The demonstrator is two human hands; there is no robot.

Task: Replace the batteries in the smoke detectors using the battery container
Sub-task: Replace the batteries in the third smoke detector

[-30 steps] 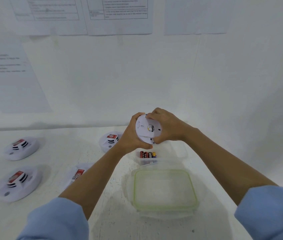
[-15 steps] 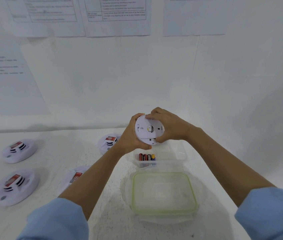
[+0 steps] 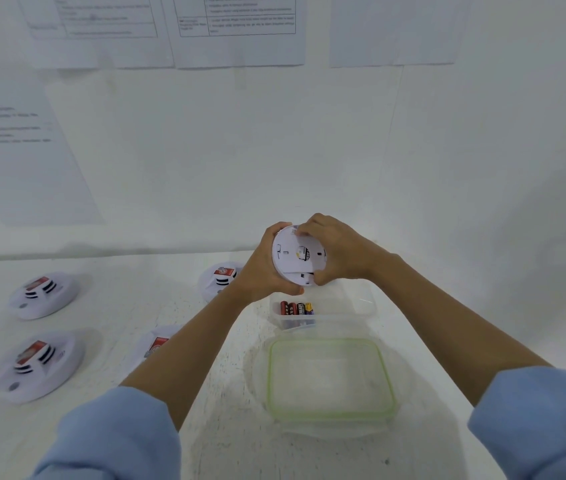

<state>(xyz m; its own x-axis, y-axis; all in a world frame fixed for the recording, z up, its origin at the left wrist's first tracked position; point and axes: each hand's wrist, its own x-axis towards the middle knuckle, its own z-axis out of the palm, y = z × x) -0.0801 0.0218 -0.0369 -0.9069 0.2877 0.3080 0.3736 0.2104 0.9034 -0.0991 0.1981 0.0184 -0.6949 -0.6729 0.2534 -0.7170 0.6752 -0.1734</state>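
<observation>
- Very little has changed in the last second. My left hand [image 3: 260, 271] still cups the detector [image 3: 290, 259] from its left edge, with the fingers curled round the rim.
- My right hand [image 3: 340, 251] still clamps the right side, fingers over the top edge and thumb under the bottom edge.
- The detector stays in the air with its flat back toward me. It is just above the far end of the open container [image 3: 364, 299] and not touching it.
- The one small shift is that the disc has tilted a little more toward me. My right thumb now sits beside the dark slot at the bottom of the back.
- I judge I am still working the battery cover loose. I cannot tell whether it has given yet, and no cell shows in the detector.
- The batteries [image 3: 297, 308] lie untouched in the container's left corner, so the swap on this unit is not yet done.
- The lid [image 3: 387, 375] lies on the tabletop [image 3: 129, 299] nearer me.
- Four more detectors [image 3: 44, 294] wait face up on my left. I cannot tell whether they are done.
</observation>
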